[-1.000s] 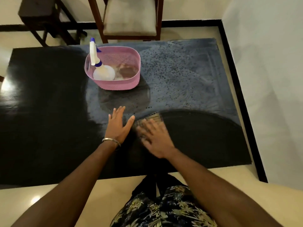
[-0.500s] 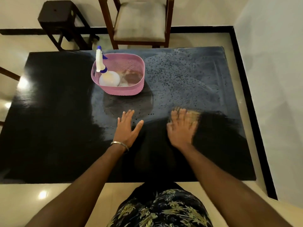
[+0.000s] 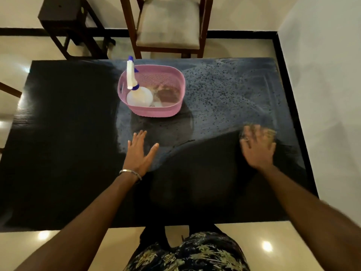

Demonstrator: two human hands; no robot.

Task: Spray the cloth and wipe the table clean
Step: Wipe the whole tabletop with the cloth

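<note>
The black table [image 3: 58, 153] is glossy, with a speckled wet film over its far right part. My right hand [image 3: 256, 147] presses flat on a tan cloth [image 3: 270, 133] near the right edge; only the cloth's far edge shows past my fingers, blurred by motion. My left hand [image 3: 139, 153] rests flat on the table near the middle, fingers spread, holding nothing. A white spray bottle [image 3: 136, 92] with a blue trigger stands in a pink basket [image 3: 175, 110] at the back centre.
A wooden chair [image 3: 168, 24] with a beige seat stands behind the table. A dark stool [image 3: 66, 18] is at the back left. A white wall [image 3: 322, 75] runs close along the table's right side. Brown cloths lie inside the basket.
My right hand has swept the cloth from the table's middle out to the right edge. My left hand has stayed flat in place. The view has tilted up a little.
</note>
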